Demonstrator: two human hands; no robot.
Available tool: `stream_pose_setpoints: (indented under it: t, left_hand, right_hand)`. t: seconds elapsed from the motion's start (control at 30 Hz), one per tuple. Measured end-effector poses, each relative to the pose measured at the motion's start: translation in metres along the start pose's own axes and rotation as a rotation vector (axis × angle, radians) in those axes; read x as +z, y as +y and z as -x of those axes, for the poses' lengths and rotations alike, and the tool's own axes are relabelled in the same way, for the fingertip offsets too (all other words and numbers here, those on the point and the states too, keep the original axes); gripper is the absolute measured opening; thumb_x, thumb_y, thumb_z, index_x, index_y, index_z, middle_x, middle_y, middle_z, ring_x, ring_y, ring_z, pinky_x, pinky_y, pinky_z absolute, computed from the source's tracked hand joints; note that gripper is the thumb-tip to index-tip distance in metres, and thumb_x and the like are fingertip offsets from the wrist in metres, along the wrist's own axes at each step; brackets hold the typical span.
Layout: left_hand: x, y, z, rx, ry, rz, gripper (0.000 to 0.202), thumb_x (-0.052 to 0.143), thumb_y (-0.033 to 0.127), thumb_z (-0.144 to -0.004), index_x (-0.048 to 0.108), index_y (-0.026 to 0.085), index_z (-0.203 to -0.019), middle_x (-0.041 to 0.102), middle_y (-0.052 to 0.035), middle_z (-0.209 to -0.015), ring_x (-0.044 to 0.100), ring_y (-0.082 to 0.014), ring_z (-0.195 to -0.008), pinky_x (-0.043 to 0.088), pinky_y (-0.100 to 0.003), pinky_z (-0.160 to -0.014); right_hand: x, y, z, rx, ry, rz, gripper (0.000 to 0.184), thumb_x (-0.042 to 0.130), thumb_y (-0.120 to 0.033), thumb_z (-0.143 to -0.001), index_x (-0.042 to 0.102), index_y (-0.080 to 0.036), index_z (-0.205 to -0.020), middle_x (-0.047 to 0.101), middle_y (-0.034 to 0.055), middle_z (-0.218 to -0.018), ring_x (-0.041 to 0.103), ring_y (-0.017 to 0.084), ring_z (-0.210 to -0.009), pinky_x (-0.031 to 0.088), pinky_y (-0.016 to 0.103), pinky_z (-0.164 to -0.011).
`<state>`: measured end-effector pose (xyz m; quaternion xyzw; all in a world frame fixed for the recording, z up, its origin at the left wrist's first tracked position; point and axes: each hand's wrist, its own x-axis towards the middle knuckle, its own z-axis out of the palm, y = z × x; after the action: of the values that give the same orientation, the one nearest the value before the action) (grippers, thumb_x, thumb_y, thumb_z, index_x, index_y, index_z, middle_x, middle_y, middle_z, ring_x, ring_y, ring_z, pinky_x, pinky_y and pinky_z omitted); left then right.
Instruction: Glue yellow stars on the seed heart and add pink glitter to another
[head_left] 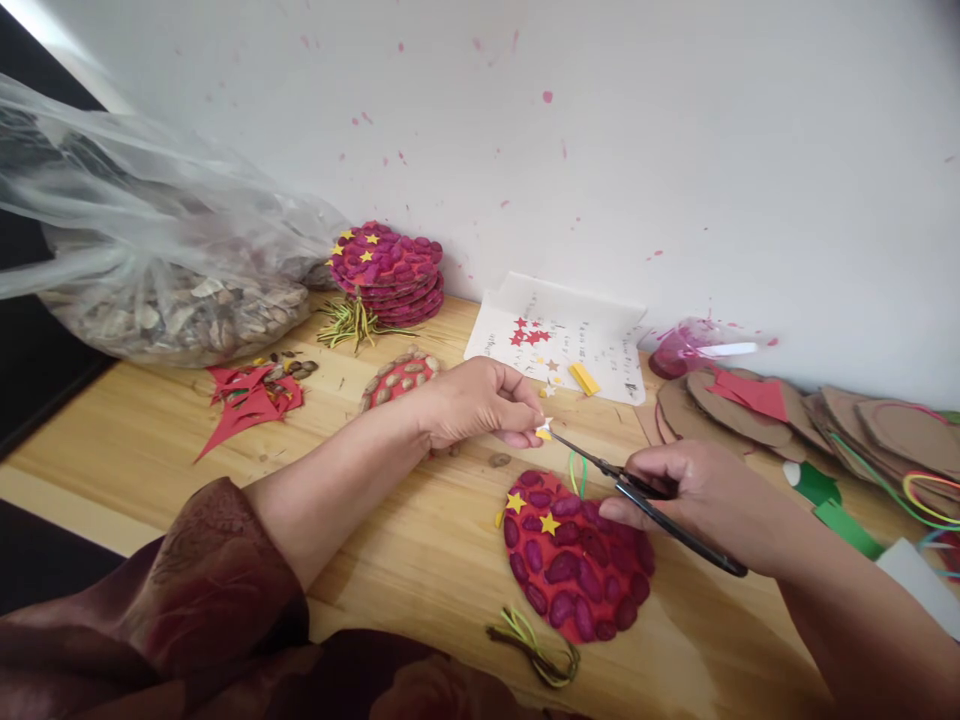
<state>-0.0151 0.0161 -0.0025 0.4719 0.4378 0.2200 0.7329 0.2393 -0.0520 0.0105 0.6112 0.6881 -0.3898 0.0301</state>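
Observation:
My left hand (480, 405) pinches a tiny pale paper piece (544, 429) above the wooden table (420, 560). My right hand (694, 490) grips black scissors (637, 492), whose blade tips meet that piece. Right under the scissors lies a red heart-shaped card (574, 568) covered with dark red seeds and two yellow stars. A green and yellow cord bundle (534, 650) lies just in front of the heart.
A clear plastic bag of dried shells (161, 300) fills the back left. Nearby are a stack of finished red hearts (388, 272), red paper scraps (247, 400), a printed sheet with small stars (559, 335), brown cardboard cut-outs (810, 425) and green strips (832, 505).

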Motion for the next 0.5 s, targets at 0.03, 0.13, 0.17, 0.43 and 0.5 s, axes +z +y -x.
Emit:
stream_pose_setpoints:
  t: [0.03,0.13,0.17,0.43,0.5]
  left_hand:
    - [0.001,-0.001,-0.001,-0.001,0.005,-0.006,0.018,0.073,0.001,-0.076,0.072,0.013,-0.062,0.073,-0.0018,-0.061,0.067,-0.0077,-0.053,0.055,-0.017,-0.059]
    - [0.002,-0.003,-0.003,-0.001,0.032,-0.02,0.018,0.073,0.002,-0.077,0.071,0.012,-0.063,0.073,-0.002,-0.06,0.066,-0.0076,-0.053,0.054,-0.017,-0.059]
    - [0.003,-0.004,-0.004,-0.001,0.042,-0.021,0.018,0.073,0.002,-0.077,0.07,0.012,-0.063,0.073,-0.0021,-0.061,0.067,-0.0077,-0.053,0.054,-0.018,-0.06]
    - [0.001,-0.015,-0.015,0.061,0.111,0.014,0.018,0.079,0.006,-0.075,0.067,0.013,-0.064,0.074,-0.0021,-0.062,0.069,-0.0088,-0.057,0.055,-0.018,-0.062]
    - [0.0,-0.017,-0.016,0.107,0.152,0.012,0.018,0.079,0.007,-0.075,0.067,0.014,-0.065,0.075,-0.0019,-0.064,0.069,-0.0094,-0.06,0.055,-0.018,-0.063]
  right_hand:
    - [0.0,0.001,-0.002,-0.003,-0.001,-0.001,0.065,0.072,-0.072,-0.074,0.037,-0.02,-0.057,0.029,-0.0047,-0.06,0.028,0.011,-0.057,0.022,0.027,-0.052]
    - [0.001,0.007,-0.007,-0.012,-0.003,-0.001,0.063,0.071,-0.072,-0.074,0.039,-0.02,-0.057,0.032,-0.0044,-0.06,0.031,0.011,-0.058,0.022,0.027,-0.053]
    - [0.002,0.009,-0.009,-0.016,-0.003,0.002,0.063,0.071,-0.073,-0.074,0.04,-0.02,-0.057,0.032,-0.0044,-0.06,0.031,0.011,-0.058,0.021,0.027,-0.053]
    - [0.005,0.013,-0.017,-0.031,0.037,0.029,0.063,0.07,-0.073,-0.073,0.038,-0.021,-0.057,0.031,-0.0046,-0.059,0.029,0.011,-0.057,0.02,0.027,-0.052]
    - [0.004,0.015,-0.018,-0.016,0.071,0.046,0.063,0.07,-0.073,-0.073,0.037,-0.021,-0.056,0.03,-0.0045,-0.059,0.029,0.011,-0.056,0.02,0.027,-0.052]
